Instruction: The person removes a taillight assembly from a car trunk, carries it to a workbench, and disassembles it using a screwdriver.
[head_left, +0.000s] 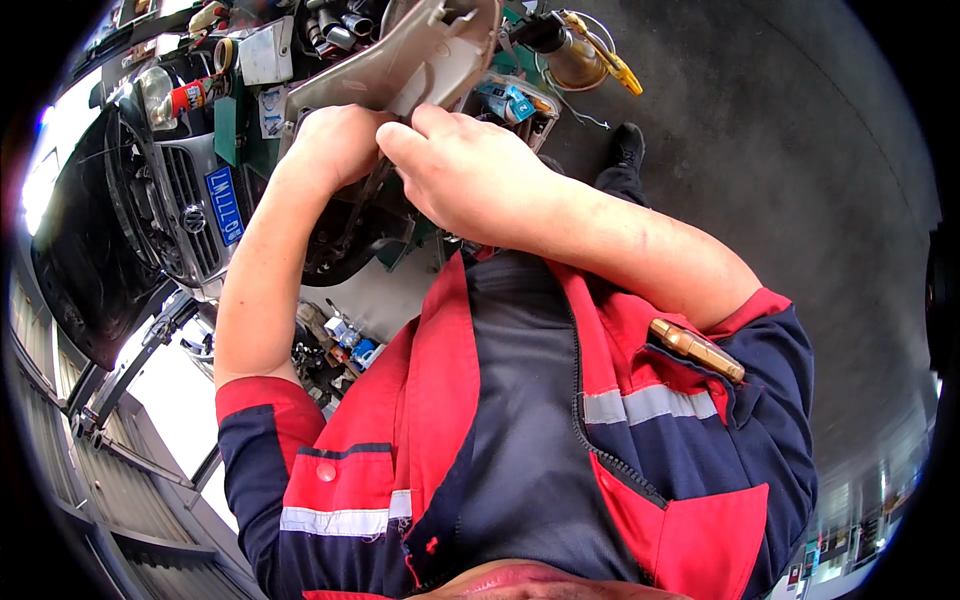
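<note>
A large curved beige panel, like a car trim or bumper piece, stands at the top of the view. My left hand is curled at its lower edge, the fingertips turned away and hidden. My right hand meets it there, closed, with the thumb and index finger pressed together against the panel's edge. Whatever lies between the fingers is covered by the hands. A dark, thin rod-like part runs down just below where the hands meet.
On the left stands a car with its hood raised. A plastic bottle, metal sockets and a parts box surround the panel. A container with a yellow-handled tool stands at upper right. Someone's dark shoe shows on the grey floor.
</note>
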